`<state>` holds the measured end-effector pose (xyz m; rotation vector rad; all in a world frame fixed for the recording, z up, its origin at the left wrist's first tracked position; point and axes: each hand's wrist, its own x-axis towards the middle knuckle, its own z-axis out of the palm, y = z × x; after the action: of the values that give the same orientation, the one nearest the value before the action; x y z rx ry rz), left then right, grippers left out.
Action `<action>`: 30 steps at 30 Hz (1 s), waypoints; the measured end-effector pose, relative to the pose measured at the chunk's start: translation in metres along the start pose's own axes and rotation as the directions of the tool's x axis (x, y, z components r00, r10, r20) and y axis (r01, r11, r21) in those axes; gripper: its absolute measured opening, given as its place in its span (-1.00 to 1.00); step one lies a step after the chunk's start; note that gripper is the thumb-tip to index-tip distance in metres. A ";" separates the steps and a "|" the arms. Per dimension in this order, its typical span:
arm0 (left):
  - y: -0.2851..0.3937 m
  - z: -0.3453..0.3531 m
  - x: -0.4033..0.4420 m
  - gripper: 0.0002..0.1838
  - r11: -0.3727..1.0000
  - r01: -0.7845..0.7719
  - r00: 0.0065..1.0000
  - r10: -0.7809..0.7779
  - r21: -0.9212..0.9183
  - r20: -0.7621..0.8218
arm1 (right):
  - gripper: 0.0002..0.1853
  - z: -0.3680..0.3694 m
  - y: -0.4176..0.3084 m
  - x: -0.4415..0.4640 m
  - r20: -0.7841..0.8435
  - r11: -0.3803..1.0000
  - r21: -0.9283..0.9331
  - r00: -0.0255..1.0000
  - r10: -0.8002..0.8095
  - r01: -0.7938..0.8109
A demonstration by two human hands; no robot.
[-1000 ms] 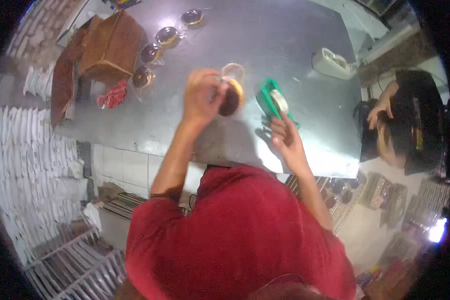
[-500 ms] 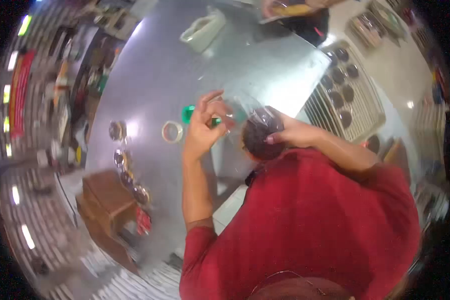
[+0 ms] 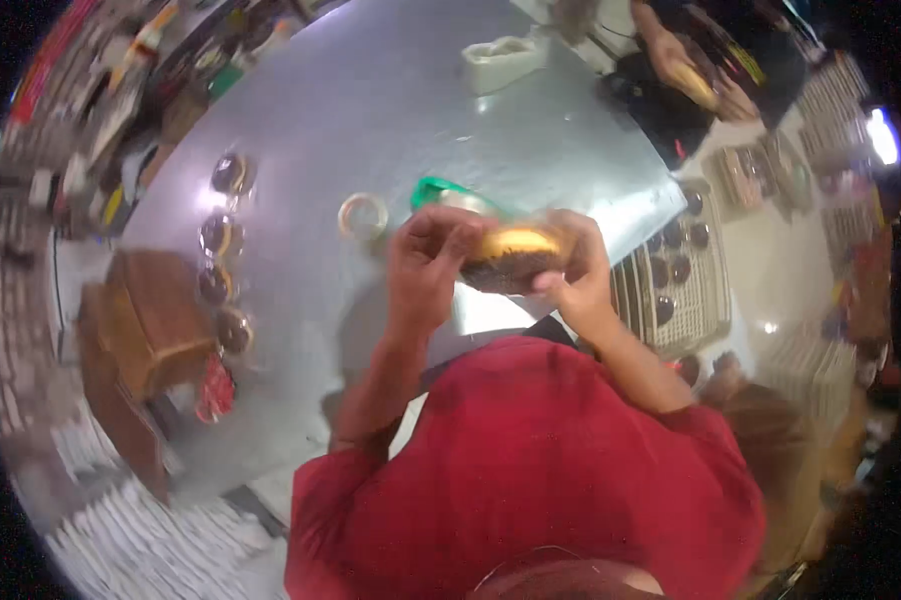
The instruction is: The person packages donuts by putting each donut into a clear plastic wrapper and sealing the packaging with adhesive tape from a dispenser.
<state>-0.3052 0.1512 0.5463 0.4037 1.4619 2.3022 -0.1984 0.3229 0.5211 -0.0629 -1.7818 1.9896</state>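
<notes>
Between my two hands is a round chocolate-topped bun point(image 3: 515, 262), dark on its lower side and yellow on the side facing away from me. My left hand point(image 3: 436, 255) pinches its left edge. My right hand point(image 3: 582, 270) grips its right edge, thumb at the front. Just beyond my hands lies a green tape dispenser point(image 3: 440, 190), partly hidden by them. A roll of clear tape point(image 3: 362, 216) lies on the metal table point(image 3: 320, 130) to the left of the dispenser. Several wrapped buns point(image 3: 220, 236) form a row on the table's left side.
A cardboard box point(image 3: 155, 315) and a crumpled red wrapper point(image 3: 215, 388) are at the left. A white container point(image 3: 502, 62) stands at the far edge. A co-worker's hands point(image 3: 692, 75) hold a yellow item at the upper right. A crate point(image 3: 705, 295) with several dark round items is at the right.
The view has swung round. My left hand, earlier held apart from the bun with its fingers raised, now grips its left edge. The bun has turned, showing its yellow side.
</notes>
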 end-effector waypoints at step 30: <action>-0.018 0.047 -0.120 -0.90 0.663 -0.343 0.852 0.518 0.666 -0.077 | -0.81 0.003 -0.056 0.030 0.715 0.993 -0.113 0.692 0.099 -0.025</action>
<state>-0.1754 0.1403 0.5452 0.7262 2.5370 2.1770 -0.2091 0.3343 0.5829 0.7524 -2.3618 2.1361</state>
